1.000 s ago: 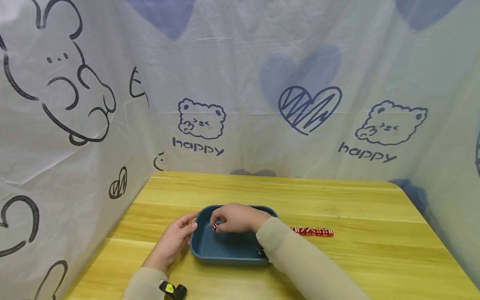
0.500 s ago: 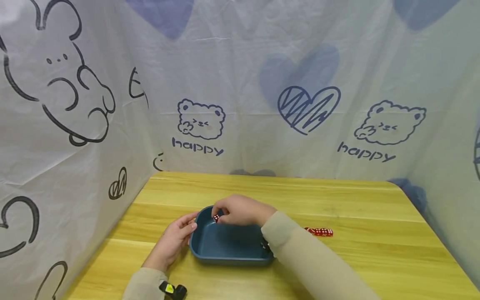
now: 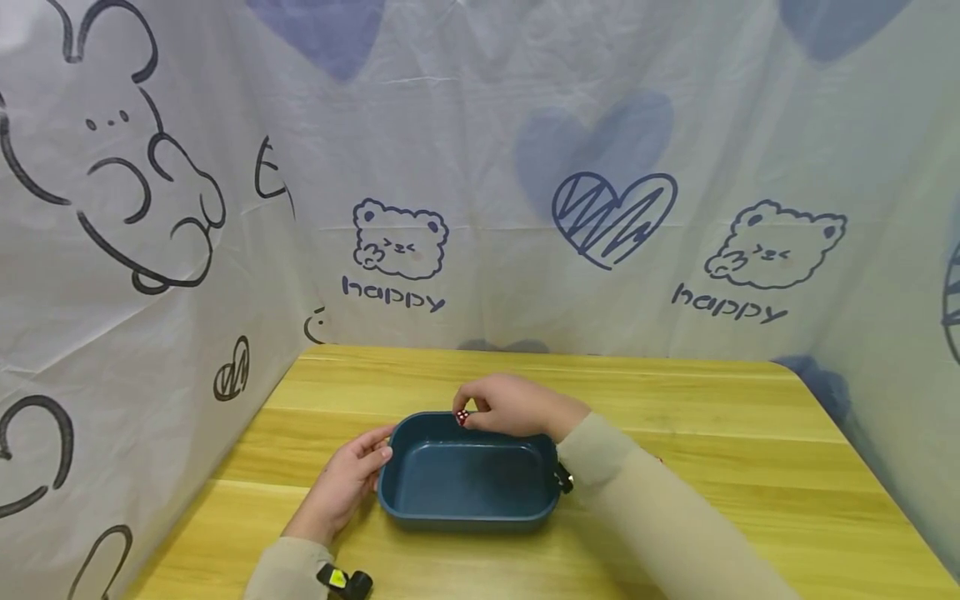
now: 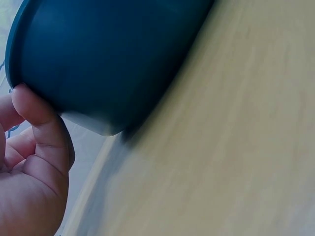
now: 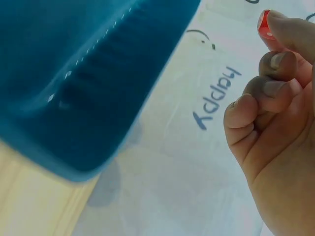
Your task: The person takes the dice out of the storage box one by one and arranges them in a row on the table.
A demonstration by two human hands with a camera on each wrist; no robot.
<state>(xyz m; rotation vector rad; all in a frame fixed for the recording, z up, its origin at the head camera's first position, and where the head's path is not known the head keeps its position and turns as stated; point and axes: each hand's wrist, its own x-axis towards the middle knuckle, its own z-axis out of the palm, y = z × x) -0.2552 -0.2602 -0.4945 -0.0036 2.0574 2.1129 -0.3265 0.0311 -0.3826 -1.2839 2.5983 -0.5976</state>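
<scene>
In the head view a deep blue-green plastic box [image 3: 472, 479] with rounded corners sits on the table, its visible inside bare. My left hand [image 3: 352, 475] holds it at the left end, thumb at the rim. From close by, the left wrist view has the thumb [image 4: 37, 110] against the outer wall. Above the far rim, my right hand [image 3: 517, 406] pinches a small red die [image 3: 462, 417] with white dots between thumb and forefinger. In the right wrist view the die [image 5: 266, 25] shows at the fingertips, and the other fingers are curled in.
A red speck [image 3: 661, 460] peeks out past the right sleeve [image 3: 660, 508], which covers the tabletop behind it. The yellow wood-grain table [image 3: 720, 417] ends at a white printed cloth [image 3: 495, 275] at the back and side.
My right hand has lifted the die from inside the box up and rightward to the far rim. The row of red dice beyond is now nearly all behind the sleeve. The left hand stays put.
</scene>
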